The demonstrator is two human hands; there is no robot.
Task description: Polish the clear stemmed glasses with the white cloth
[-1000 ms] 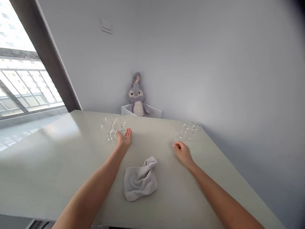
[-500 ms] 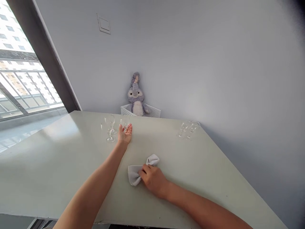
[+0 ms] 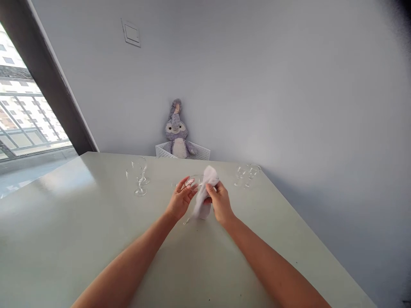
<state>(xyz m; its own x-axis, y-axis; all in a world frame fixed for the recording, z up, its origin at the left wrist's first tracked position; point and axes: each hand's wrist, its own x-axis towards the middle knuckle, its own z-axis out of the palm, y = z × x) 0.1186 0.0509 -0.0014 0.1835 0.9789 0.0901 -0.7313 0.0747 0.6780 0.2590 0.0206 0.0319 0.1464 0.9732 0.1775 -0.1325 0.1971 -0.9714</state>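
Observation:
Near the middle of the table, my left hand [image 3: 181, 200] holds a clear stemmed glass [image 3: 193, 182], tilted on its side and lifted off the surface. My right hand [image 3: 218, 200] grips a pale grey cloth [image 3: 203, 201] against the right side of that glass, so part of the glass is hidden. Two more stemmed glasses [image 3: 140, 182] stand upright to the left. At the back right are other clear glasses [image 3: 252, 173], upright and close together.
A grey plush rabbit [image 3: 178, 132] sits in a white perforated basket [image 3: 202, 153] behind the far edge of the pale table [image 3: 96, 239]. A wall with a switch [image 3: 131, 34] rises behind, and a window is at the left.
My left hand has taken hold of the glass and brought it right and nearer. My right hand has lifted the cloth off the table up to the glass. The view has shifted slightly.

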